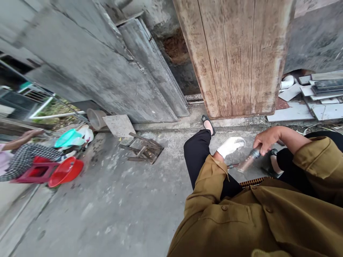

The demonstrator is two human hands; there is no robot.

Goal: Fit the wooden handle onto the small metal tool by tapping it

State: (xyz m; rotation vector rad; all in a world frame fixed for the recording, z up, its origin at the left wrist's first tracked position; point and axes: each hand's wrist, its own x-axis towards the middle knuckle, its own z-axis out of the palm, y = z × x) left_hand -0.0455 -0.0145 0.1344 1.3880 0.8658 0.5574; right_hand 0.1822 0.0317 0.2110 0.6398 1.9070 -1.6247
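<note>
My left hand (229,147) wears a white glove, its fingers curled in front of my lap; what it holds, if anything, is not plain. Bare, my right hand (268,140) is wrapped round the handle of a hand tool with a grey bound collar and a pale brownish, flat-looking end (246,163). That end points down toward my lap, and blur hides its exact kind. Just below the glove shows a thin reddish stick-like piece (233,166), partly covered by my sleeve.
A small wooden stool (144,148) lies on the concrete floor (128,203). Wooden boards (235,60) lean on the wall ahead; tile pieces (291,111) are stacked at right. Far left, another person sits on a red plastic stool (37,174) beside a red basin (66,172).
</note>
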